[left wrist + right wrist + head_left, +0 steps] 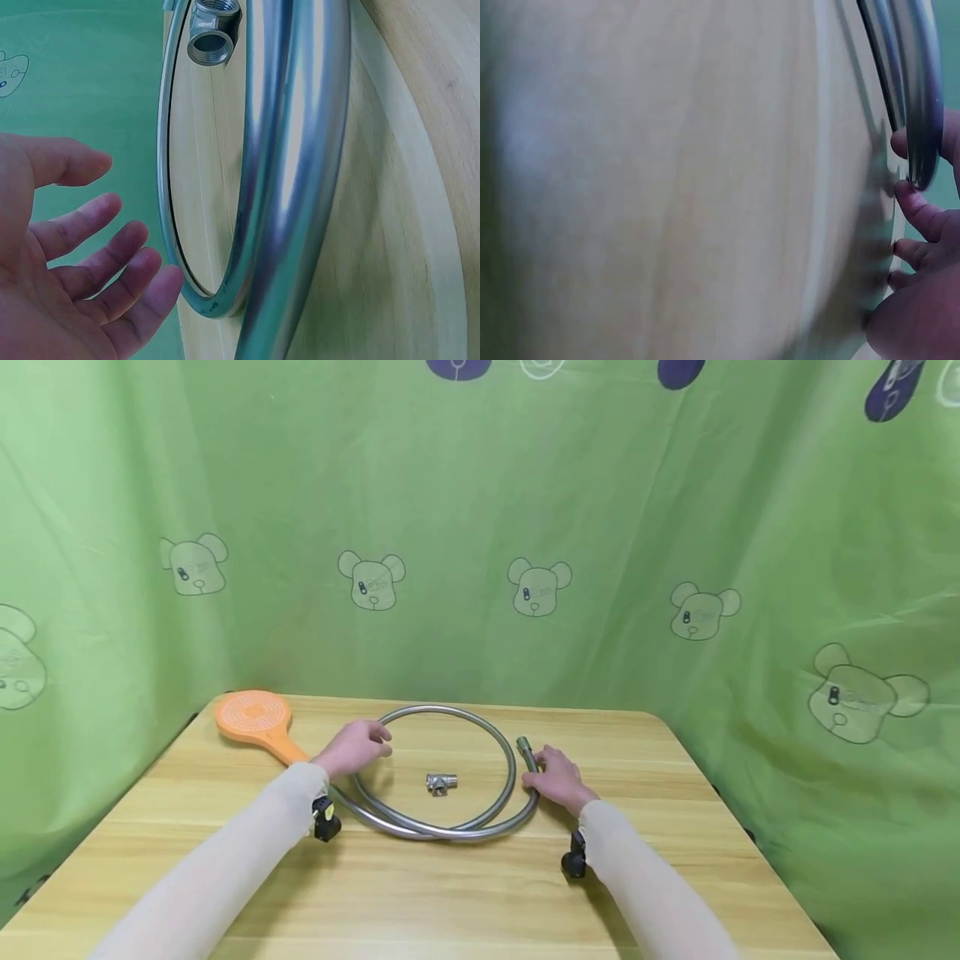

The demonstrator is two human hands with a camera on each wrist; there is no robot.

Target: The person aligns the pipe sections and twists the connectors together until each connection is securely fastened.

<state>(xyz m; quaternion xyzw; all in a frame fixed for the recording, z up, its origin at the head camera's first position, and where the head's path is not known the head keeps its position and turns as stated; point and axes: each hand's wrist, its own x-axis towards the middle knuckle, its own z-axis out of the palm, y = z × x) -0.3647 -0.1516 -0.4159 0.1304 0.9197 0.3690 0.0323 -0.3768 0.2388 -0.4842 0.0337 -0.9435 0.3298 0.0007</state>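
Green cloth (465,485) backs a wooden table (450,902), where a coiled metal hose (450,834) surrounds a small fitting (440,783). At right, the right hand (558,777) pinches the hose; the left hand (355,748), loosely spread, holds nothing at left.

A silver hose (465,833) lies in loops near the centre of the head view, its free end pointing to the top edge. A metal pipe joint (440,783) lies inside the loops. The orange shower head (253,712) lies at left, dotted face up.

Desk (465,906) is brightly lit in head view; soft shadow thrown on it beside right sleeve (651,885); glare streaked along hose (319,112) upon it. Right-wrist view dimmed, desk blurred.
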